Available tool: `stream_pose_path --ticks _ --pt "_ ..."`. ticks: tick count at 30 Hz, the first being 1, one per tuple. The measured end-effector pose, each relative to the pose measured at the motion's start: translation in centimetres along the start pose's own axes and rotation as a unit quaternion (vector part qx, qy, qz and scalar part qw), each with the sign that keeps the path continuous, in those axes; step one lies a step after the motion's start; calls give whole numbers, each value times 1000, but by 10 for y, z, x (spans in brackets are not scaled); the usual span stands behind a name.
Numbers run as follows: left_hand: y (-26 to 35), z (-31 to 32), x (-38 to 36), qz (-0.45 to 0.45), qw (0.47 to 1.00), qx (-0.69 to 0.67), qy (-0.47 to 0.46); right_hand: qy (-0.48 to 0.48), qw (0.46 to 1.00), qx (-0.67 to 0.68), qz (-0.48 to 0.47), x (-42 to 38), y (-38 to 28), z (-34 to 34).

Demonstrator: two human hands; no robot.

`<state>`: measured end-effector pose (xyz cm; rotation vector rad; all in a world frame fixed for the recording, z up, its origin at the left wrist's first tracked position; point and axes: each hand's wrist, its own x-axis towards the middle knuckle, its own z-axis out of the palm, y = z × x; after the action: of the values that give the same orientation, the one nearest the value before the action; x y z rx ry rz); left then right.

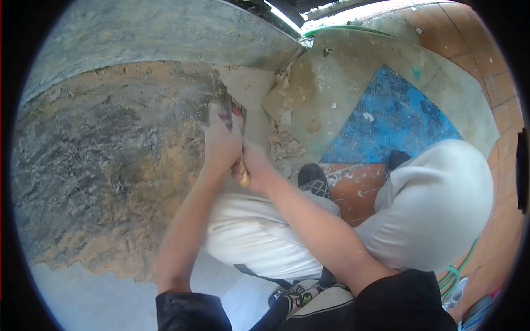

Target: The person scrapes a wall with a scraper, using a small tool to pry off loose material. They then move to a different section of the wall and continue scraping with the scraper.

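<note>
head view: the right hand (256, 166) is clamped on the pale wooden handle (245, 178) of a hand tool with a dark, red-marked flat head (236, 108); the left hand (223, 144) lies against the tool farther up, the two close together. the tool sits where a rough brown-and-black crumbling surface (110, 160) meets a smooth beige-grey strip (249, 88). farther out, a translucent beige sheet (469, 94) with a blue triangle (381, 129) lies over orange floor tiles (483, 33). the head could skid on the uneven crust and scrape the nearby left fingers. those are blurred, so whether they wrap the tool i cannot tell; its tip is hard to make out.
</note>
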<state>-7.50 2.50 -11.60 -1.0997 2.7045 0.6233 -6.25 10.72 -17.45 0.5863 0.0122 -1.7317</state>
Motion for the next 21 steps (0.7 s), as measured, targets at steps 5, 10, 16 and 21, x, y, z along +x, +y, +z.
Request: stream_pose_path --ticks 5,10,16,21 --pt "11 -15 12 -6 991 132 -15 46 998 -5 48 -17 17 19" --pt "1 -5 26 84 968 235 20 29 996 18 77 -12 8 21" --pt "5 13 50 187 949 247 53 18 997 26 76 7 -22 16" --pt "-1 15 59 170 948 261 61 30 997 15 63 9 -25 18"
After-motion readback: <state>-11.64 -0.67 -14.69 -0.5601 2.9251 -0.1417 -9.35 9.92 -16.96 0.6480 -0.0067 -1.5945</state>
